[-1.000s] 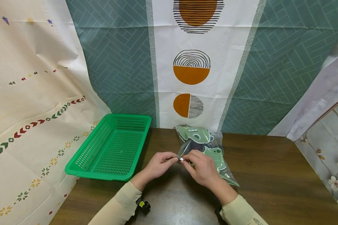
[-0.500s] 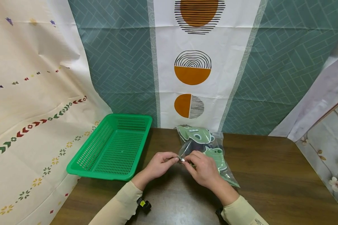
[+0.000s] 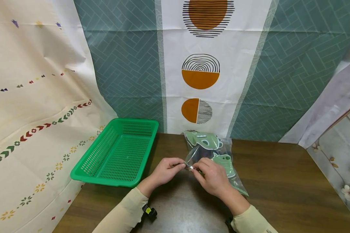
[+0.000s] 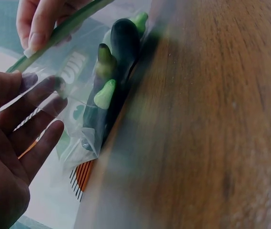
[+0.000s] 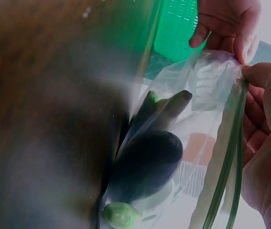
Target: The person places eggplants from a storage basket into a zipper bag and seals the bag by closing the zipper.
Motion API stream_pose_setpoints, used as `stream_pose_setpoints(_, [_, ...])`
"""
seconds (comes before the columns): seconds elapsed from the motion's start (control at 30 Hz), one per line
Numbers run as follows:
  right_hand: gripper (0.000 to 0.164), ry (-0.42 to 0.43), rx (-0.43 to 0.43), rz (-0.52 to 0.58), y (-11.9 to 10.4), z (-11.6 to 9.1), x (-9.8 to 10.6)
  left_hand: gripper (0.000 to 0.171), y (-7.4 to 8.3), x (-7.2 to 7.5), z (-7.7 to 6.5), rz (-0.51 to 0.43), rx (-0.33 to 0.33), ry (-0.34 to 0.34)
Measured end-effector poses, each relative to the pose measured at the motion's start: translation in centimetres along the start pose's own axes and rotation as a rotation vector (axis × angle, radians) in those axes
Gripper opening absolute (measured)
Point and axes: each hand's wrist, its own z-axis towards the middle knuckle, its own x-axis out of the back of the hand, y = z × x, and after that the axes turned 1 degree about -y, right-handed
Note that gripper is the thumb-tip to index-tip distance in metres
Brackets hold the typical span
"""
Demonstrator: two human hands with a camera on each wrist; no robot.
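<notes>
A clear zip bag (image 3: 226,165) with green cartoon prints lies on the table, its near left corner raised between both hands. Dark eggplants (image 5: 147,164) with green stem ends show through the plastic in both wrist views. My left hand (image 3: 166,171) pinches the end of the green zip strip (image 5: 225,167) between thumb and forefinger, its other fingers spread behind the film in the left wrist view. Just to the right, my right hand (image 3: 213,178) pinches a small white slider (image 3: 191,167) on that strip. Beyond the right hand, the two strip edges stand apart.
A green plastic basket (image 3: 125,155) with slotted walls stands on the left of the brown wooden table (image 3: 280,181). Patterned cloth (image 3: 128,64) hangs along the back, and cream cloth (image 3: 46,139) drapes down the left side.
My right hand has shifted slightly right along the zip strip with the white slider, widening the small gap to my left hand. The left hand keeps its pinch on the strip's end.
</notes>
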Motion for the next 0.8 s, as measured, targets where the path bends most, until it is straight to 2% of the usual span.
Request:
stream_pose_setpoints(0.27, [0.012,-0.009,-0.024,0.022,-0.01,-0.14,-0.06,0.015,-0.07,0.18,-0.01,0.004,-0.019,0.017])
stream_pose_setpoints(0.8, [0.013,0.011,-0.004,0.017,0.24,-0.60,0.09,0.017,0.14,0.51,-0.20,0.005,-0.031,0.048])
